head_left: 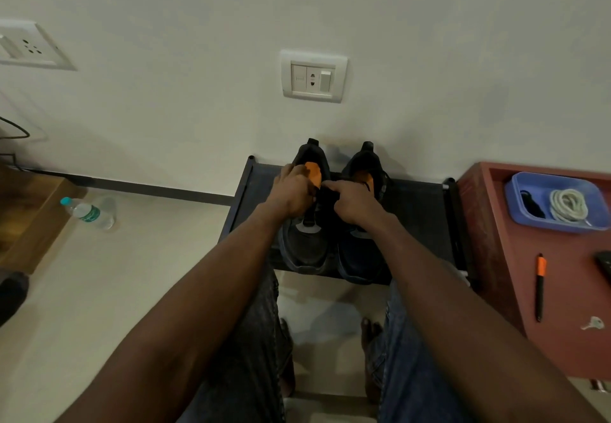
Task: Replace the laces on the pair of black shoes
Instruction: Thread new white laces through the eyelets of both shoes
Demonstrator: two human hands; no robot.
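Head view: two black shoes (334,224) are seen side by side on a dark rack (416,211). On the left shoe, the left hand (292,191) is curled at the orange-lined collar, the right hand (355,203) is pinching its black lace (325,196). Right of the hands, a blue tray (515,188) holds a white coiled lace (568,206).

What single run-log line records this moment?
left hand grips left shoe tongue | right hand pinches its black lace | white laces wait in blue tray
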